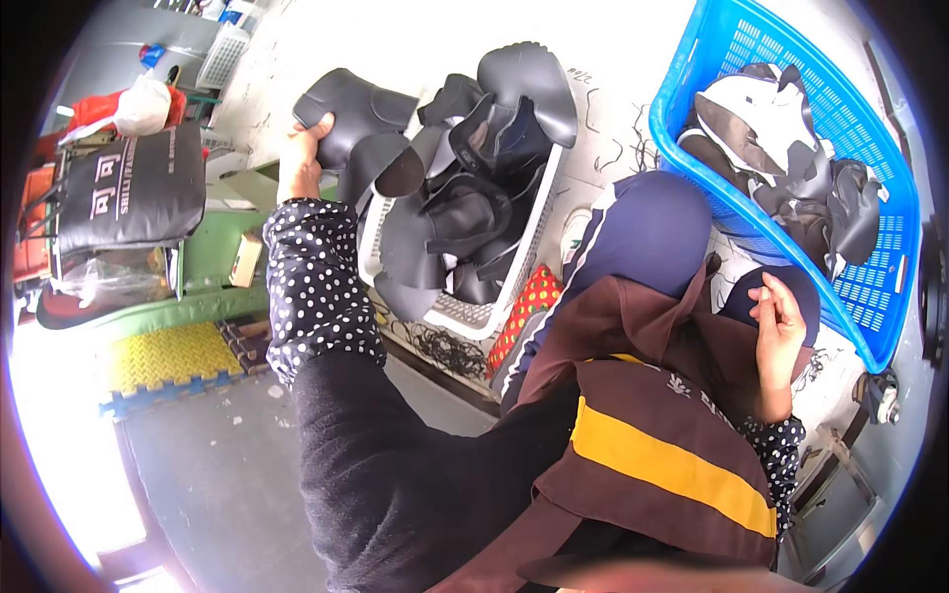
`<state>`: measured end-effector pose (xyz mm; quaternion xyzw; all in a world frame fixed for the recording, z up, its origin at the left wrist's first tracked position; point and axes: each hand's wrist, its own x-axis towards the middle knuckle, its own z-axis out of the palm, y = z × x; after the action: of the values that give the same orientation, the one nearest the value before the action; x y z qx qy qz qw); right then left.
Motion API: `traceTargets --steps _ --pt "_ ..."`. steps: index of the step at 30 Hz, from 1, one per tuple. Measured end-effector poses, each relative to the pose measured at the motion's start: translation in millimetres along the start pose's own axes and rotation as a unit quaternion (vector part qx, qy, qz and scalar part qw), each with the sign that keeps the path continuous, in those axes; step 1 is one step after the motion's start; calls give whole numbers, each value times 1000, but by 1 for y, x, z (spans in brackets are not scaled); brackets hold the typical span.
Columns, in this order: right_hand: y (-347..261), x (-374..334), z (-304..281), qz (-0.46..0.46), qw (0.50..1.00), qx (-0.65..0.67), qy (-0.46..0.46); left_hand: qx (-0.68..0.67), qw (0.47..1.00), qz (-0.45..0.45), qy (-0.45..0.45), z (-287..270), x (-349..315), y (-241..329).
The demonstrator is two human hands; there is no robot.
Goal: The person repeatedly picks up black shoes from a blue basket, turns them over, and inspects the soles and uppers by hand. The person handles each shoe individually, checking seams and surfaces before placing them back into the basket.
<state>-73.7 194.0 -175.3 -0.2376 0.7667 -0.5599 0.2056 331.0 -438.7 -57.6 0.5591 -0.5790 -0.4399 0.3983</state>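
A brown apron with a yellow stripe [652, 465] is filling the head view at six o'clock, nearest the lens and covering the lap. Above it, a navy-clad knee [643, 232] is rising near centre. The right hand [779, 321], at four o'clock, is resting on the other knee with fingers curled loosely together, holding nothing. The left hand [304, 158], at eleven o'clock, is reaching out on a polka-dot sleeve [314, 287] and gripping a dark shoe-upper piece [351, 109], thumb clamped over its edge. Just beside it a white basket [539, 232] is brimming with similar dark pieces. A blue basket [870, 296] is sitting at two o'clock, holding black and white pieces. A black bag [129, 193] is hanging at nine o'clock.
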Motion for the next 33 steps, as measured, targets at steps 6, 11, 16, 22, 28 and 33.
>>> traceTargets --steps 6,11,16,22,28,33 --pt "-2 2 4 -23 999 -49 -8 332 940 -59 -43 46 30 -123" --pt "-23 5 2 5 997 -79 -16 450 885 -73 -91 85 4 -203" --pt "-38 39 -41 5 993 -106 55 495 863 96 -43 63 -5 -156" --pt "-2 122 -117 -88 963 -230 106 434 869 234 -49 153 -52 -61" --pt "53 196 -133 -33 896 -431 96 203 805 475 -291 350 -184 22" --pt "74 208 -112 20 923 -382 50 160 719 509 -445 529 -230 42"
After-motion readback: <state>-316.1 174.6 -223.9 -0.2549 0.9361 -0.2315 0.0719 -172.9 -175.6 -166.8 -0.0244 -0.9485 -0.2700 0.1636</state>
